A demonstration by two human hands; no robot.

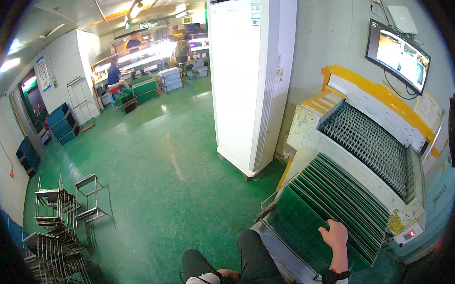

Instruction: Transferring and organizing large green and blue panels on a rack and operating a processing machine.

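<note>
Right hand (pixel 335 234) is on a batch of green boards, half open, thumb sticking out and the other fingers bent over; can't tell if it's actually pinching one. Left hand (pixel 231 275) is low by the lap, mostly hidden, so no clue how open it is or whether it's got anything.

Biggest thing around is the shiny green floor (pixel 158 159), spreading ahead of both hands. Tall white air conditioner (pixel 240 86) stands on it, ahead and a bit left of the right hand. Beyond that hand sits a chunky machine (pixel 365 142) with rows of rollers. Pile of metal racks (pixel 60 238) is well off to the left of the left hand. Those green boards (pixel 339 198) lean in a row right under and beyond the right hand, near the machine. Wall screen (pixel 399 56) is farther past it, up and right, and a little red display (pixel 410 234) glows right of that hand.
</note>
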